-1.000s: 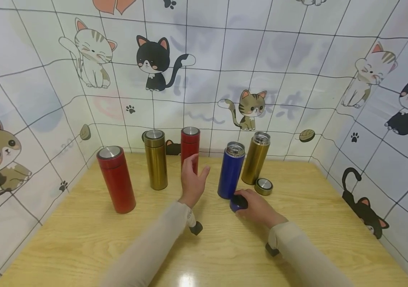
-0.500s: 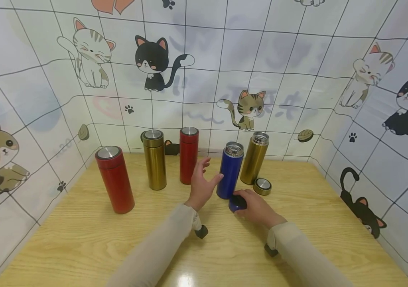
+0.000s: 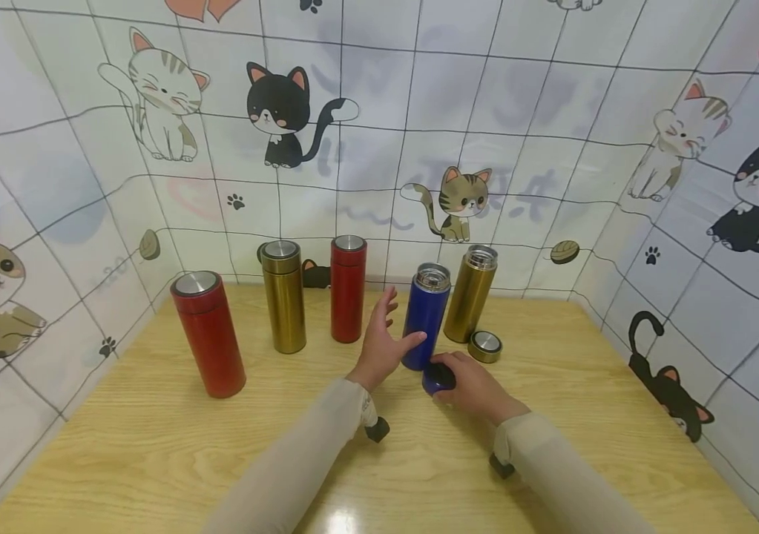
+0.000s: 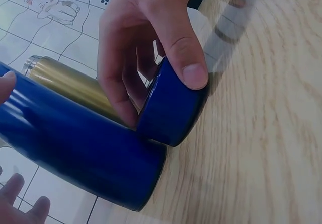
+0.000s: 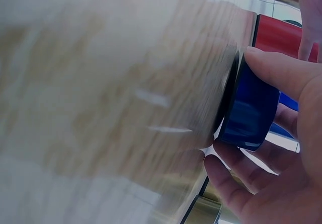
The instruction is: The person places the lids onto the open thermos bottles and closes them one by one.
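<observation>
A blue thermos flask (image 3: 428,308) stands upright without its lid, steel mouth showing. My left hand (image 3: 382,348) is beside it on the left, fingers spread and thumb stretched across the flask's front in the head view. With thumb and fingers my right hand (image 3: 475,387) grips the blue lid (image 3: 435,379), right at the tabletop by the flask's base. In the left wrist view the lid (image 4: 171,108) overlaps the foot of the flask (image 4: 85,148). The right wrist view shows the thumb on one side of the lid (image 5: 252,103) and fingertips on the other.
An uncapped gold flask (image 3: 469,297) stands behind the blue one, its gold lid (image 3: 485,345) lying in front. Leftward stand a red flask (image 3: 349,289), a gold flask (image 3: 285,304) and another red flask (image 3: 209,334), all capped. Cat-print sheeting (image 3: 366,89) surrounds the wooden table (image 3: 125,445).
My left hand has moved right, from in front of the middle red flask to the blue flask. My right hand stays in place, gripping the blue lid.
</observation>
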A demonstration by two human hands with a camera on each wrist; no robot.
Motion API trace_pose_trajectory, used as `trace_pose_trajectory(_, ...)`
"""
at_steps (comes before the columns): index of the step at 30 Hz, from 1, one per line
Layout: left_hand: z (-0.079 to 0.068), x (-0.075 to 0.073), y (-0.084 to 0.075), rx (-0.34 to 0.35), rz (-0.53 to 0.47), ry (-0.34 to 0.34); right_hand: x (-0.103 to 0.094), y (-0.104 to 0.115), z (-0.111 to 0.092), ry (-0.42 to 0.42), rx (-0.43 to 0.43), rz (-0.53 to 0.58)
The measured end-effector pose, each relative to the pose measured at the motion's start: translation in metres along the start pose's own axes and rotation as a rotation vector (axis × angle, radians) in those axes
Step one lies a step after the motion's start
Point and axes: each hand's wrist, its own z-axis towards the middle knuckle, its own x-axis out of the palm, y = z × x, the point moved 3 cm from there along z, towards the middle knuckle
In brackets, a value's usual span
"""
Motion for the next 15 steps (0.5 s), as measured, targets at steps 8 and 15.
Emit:
trace_pose_trajectory(8, 0.006, 0.008, 0.006, -0.035, 0.006, 0.043, -0.001, -0.001, 0.000, 0.000, 0.007, -0.013)
trace_pose_trajectory(15, 0.007, 0.011, 0.007, -0.049, -0.002, 0.066, -0.003, -0.002, -0.002, -0.011, -0.011, -0.017)
